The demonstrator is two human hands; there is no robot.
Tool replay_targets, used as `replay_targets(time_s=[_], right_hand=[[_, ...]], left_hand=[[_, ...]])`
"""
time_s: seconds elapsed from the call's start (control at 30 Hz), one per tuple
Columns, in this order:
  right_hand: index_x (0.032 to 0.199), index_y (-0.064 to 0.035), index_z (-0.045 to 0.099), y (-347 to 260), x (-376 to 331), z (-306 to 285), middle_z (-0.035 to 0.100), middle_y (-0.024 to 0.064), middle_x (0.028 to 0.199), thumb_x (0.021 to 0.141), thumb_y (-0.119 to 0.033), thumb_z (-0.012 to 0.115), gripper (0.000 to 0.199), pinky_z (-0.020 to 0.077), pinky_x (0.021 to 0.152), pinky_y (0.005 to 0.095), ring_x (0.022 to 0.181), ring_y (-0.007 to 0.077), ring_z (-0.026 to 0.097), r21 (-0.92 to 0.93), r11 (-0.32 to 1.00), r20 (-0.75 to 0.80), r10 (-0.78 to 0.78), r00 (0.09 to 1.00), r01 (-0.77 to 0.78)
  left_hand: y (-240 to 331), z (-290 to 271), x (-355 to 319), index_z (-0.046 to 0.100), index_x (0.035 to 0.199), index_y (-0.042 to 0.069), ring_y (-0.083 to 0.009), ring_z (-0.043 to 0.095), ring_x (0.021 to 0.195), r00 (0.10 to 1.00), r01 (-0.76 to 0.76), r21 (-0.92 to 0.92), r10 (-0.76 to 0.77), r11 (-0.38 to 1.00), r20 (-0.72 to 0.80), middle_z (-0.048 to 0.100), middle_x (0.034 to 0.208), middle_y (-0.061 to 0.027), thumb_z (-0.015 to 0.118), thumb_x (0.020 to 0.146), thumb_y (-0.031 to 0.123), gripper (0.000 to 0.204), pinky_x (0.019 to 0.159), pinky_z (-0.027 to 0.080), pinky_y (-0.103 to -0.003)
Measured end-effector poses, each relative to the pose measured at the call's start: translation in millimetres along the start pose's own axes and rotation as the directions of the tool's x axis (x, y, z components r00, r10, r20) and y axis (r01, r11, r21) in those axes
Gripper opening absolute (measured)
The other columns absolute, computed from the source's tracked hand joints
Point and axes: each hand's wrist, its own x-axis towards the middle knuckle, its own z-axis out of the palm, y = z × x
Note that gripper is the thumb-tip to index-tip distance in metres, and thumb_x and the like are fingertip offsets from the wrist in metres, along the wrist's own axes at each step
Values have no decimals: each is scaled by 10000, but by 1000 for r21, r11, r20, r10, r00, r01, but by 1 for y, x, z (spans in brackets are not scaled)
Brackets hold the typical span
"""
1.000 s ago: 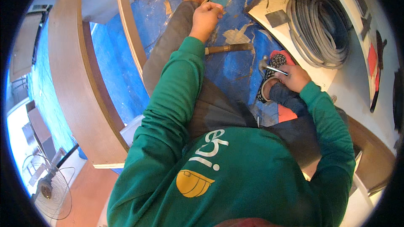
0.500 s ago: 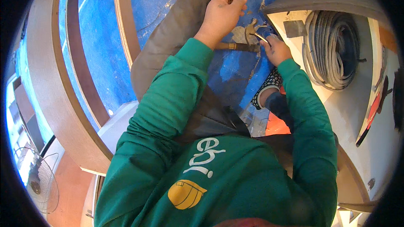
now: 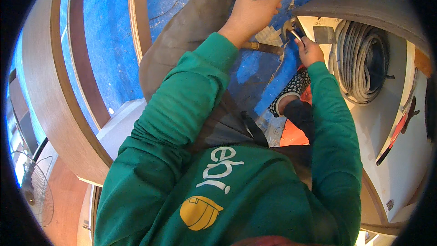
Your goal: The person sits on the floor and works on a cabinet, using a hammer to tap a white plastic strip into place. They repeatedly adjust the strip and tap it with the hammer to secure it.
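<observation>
A claw hammer (image 3: 288, 28) is gripped by its handle in my right hand (image 3: 311, 52), its metal head up beside the dark curved panel edge. My left hand (image 3: 257, 7) is raised over the blue floor, thumb and fingers drawn together in a pinch; anything between them is too small or hidden to make out. Below that hand, a flat tool with a wooden handle (image 3: 264, 47) lies on the floor, partly covered by my left wrist. Light scraps of sheet material (image 3: 269, 36) lie beside it.
On the right, a coil of grey edging strip (image 3: 362, 64) sits inside a pale curved cabinet (image 3: 391, 23). Slatted curved wooden framing (image 3: 59, 86) stands at left, with a wire-cage fan (image 3: 38, 191) behind it. A red-and-black tool (image 3: 398, 132) rests on the right panel.
My right hand has shifted right with the hammer, toward the curved panel. My left hand has moved slightly up and right, still pinched. The view has shifted a little.
</observation>
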Motion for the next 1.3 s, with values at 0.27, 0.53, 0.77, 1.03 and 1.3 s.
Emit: replay_targets(time_s=[0.27, 0.53, 0.77, 1.03, 1.3], right_hand=[[936, -56, 663, -13, 2, -7, 701, 226, 861, 983, -406, 614, 356, 522, 741, 535, 834, 455, 672, -23, 997, 49, 80, 996, -79], [969, -51, 687, -31, -28, 7, 701, 239, 902, 982, -389, 621, 345, 521, 775, 530, 887, 447, 668, 84, 996, 123, 22, 992, -32], [962, -62, 689, -39, -17, -15, 703, 244, 898, 988, -523, 572, 476, 518, 777, 533, 887, 452, 670, -24, 998, 145, -58, 988, 62], [989, -88, 704, -36, 11, -8, 711, 243, 913, 984, -568, 557, 501, 523, 795, 536, 900, 450, 678, -95, 987, 108, 136, 985, -126], [1004, -65, 702, -26, 24, -5, 714, 246, 924, 984, -525, 584, 475, 524, 795, 533, 900, 442, 682, 6, 976, 92, 218, 972, -220]], left_hand=[[-1, 1, -2, 670, 972, 42, -113, 645, 839, 1000, 12, 15, -12, 1000, -14, 711, 921, -39, 630, 997, 397, 358, 740, 500, -283], [-1, 3, -2, 664, 961, 32, -121, 645, 820, 999, -12, -22, 11, 1000, -38, 708, 899, -47, 634, 1000, 326, 298, 739, 510, -280], [-7, 4, 1, 662, 971, 25, -125, 644, 814, 999, -26, -33, 25, 999, -42, 708, 897, -58, 655, 989, 318, 294, 745, 516, -284], [-8, 3, 1, 671, 984, 14, -133, 656, 813, 998, -17, 4, 17, 1000, -58, 712, 893, -64, 657, 987, 315, 301, 742, 522, -287], [-14, 0, 4, 679, 982, 13, -139, 661, 794, 998, -27, 22, 28, 999, -55, 715, 885, -62, 658, 984, 323, 311, 740, 526, -298]])
